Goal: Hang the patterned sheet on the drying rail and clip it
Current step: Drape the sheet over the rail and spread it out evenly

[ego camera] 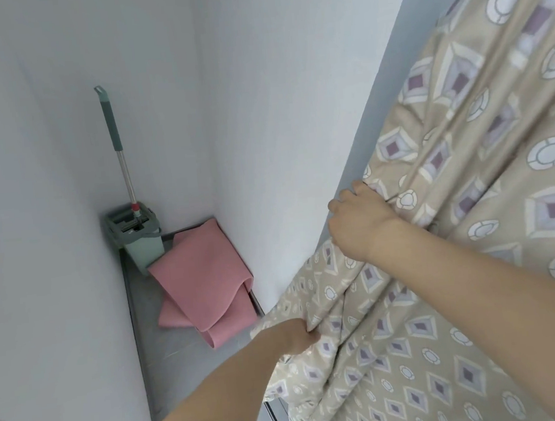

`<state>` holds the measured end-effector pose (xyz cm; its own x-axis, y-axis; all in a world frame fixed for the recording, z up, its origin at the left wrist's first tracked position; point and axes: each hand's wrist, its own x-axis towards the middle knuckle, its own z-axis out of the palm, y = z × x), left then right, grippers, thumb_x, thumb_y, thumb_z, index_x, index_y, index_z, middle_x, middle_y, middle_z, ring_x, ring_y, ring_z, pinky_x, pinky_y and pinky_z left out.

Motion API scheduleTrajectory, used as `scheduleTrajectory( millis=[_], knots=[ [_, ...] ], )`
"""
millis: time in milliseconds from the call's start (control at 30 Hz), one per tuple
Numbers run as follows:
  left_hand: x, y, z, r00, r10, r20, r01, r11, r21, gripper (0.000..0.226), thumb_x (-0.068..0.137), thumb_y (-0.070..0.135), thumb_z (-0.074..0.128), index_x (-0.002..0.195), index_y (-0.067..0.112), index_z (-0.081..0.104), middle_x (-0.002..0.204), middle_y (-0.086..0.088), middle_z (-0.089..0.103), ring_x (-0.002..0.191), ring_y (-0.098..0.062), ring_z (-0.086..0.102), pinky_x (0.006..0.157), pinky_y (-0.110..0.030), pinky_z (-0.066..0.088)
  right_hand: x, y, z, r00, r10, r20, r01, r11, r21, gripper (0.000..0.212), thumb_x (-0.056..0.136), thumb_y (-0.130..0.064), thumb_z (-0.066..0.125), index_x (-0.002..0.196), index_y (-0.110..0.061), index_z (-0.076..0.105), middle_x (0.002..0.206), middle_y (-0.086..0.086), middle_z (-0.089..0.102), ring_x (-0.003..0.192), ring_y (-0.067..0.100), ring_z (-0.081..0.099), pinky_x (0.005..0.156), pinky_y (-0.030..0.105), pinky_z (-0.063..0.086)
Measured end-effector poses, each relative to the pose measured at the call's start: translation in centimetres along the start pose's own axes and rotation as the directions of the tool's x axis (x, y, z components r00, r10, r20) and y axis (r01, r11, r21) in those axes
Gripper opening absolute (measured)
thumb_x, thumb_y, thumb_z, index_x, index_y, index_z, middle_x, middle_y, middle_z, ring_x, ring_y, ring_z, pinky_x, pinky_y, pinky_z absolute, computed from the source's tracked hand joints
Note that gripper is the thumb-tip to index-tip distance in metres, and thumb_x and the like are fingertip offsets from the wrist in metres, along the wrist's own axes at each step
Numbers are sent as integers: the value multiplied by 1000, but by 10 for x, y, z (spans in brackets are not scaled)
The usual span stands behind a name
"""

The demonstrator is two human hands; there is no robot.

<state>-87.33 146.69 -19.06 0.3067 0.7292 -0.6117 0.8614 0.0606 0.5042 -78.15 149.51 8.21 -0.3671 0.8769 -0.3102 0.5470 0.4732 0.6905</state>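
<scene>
Your right hand gripped a bunched fold of the beige patterned sheet hanging at your right, your left hand pinched its lower edge, and spreading it smooth looked best done by pulling both hands apart evenly.

One sheet, two hands, one mop, one bucket, one mat.

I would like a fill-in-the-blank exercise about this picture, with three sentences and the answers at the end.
1. Both hands grip the patterned ____.
2. The mop stands in a green ____ in the corner.
3. The folded mat on the floor is ____ in colour.

Missing words: sheet, held by the left hand and right hand; bucket; pink.
</scene>
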Motion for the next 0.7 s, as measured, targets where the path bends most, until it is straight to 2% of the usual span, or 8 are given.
scheduleTrajectory(
  millis=[67, 200, 267, 333, 400, 500, 600, 700],
  knots=[
    [-4, -4, -12, 972, -43, -231, 33, 998, -46, 33, 87, 36, 49, 101, 11, 65, 103, -7, 68, 91, -28, 65, 72, -31, 47, -2, 0, 1, 999, -7, -31, 7, 1000, -1, 33, 94, -20, 41, 122, -18, 58, 127, 5, 50, 120, 28, 42, 109, 46, 23],
    [-9, -18, -26, 642, -407, -650, -82, 806, -586, 9, 76, 15, 51, 84, 13, 56, 80, -3, 63, 76, -29, 61, 66, -35, 51, -1, 0, 5, 999, 5, -42, -4, 1000, 13, 33, 89, -19, 48, 120, -17, 59, 126, 7, 50, 120, 29, 42, 110, 46, 20],
    [-9, -14, -14, 787, -260, -560, -49, 878, -476, 12, 83, 19, 52, 93, 16, 57, 89, -2, 66, 87, -28, 63, 76, -36, 53, 2, -1, 8, 998, 16, -56, -15, 1000, 17, 33, 90, -23, 48, 119, -18, 60, 125, 6, 51, 119, 29, 42, 111, 46, 18],
    [-11, -4, 9, 986, -66, -156, 43, 989, -144, 27, 86, 24, 52, 111, 17, 59, 110, -5, 64, 110, -27, 59, 93, -38, 47, 3, -2, 12, 997, 22, -67, -21, 999, 26, 32, 93, -31, 47, 120, -19, 60, 126, 6, 52, 119, 29, 43, 112, 46, 16],
    [-11, 1, 25, 993, -100, 70, 92, 990, 107, 43, 88, 21, 46, 130, 17, 52, 131, -6, 56, 125, -30, 48, 110, -51, 30, 2, -2, 14, 997, 13, -73, -11, 1000, 23, 35, 95, -36, 46, 121, -18, 60, 129, 8, 51, 122, 30, 42, 114, 47, 13],
    [0, -6, 15, 980, -117, -162, 86, 978, -190, 69, 74, 34, 55, 139, 23, 35, 139, -6, 42, 127, -29, 43, 107, -51, 34, -3, -1, 14, 993, 40, -115, -45, 998, -42, 40, 96, -29, 41, 130, -11, 53, 138, 16, 43, 135, 37, 29, 118, 53, -1],
    [10, -3, -14, 954, 20, -300, -172, 854, -490, 114, 59, 39, 74, 149, 34, 4, 145, 7, 15, 137, -12, 19, 110, -36, 27, -6, -1, 12, 979, 138, -153, -157, 980, -121, 50, 94, -30, 35, 139, -6, 36, 152, 25, 20, 142, 47, 6, 113, 60, -12],
    [8, 22, -38, 904, 178, -389, -362, 801, -476, 101, 67, 38, 80, 146, 35, 17, 136, 18, 29, 125, 3, 29, 108, -25, 27, -6, -2, 15, 959, 245, -146, -264, 956, -130, 64, 95, -41, 29, 146, -2, 24, 156, 24, 11, 143, 47, 3, 112, 62, -15]
  ],
)
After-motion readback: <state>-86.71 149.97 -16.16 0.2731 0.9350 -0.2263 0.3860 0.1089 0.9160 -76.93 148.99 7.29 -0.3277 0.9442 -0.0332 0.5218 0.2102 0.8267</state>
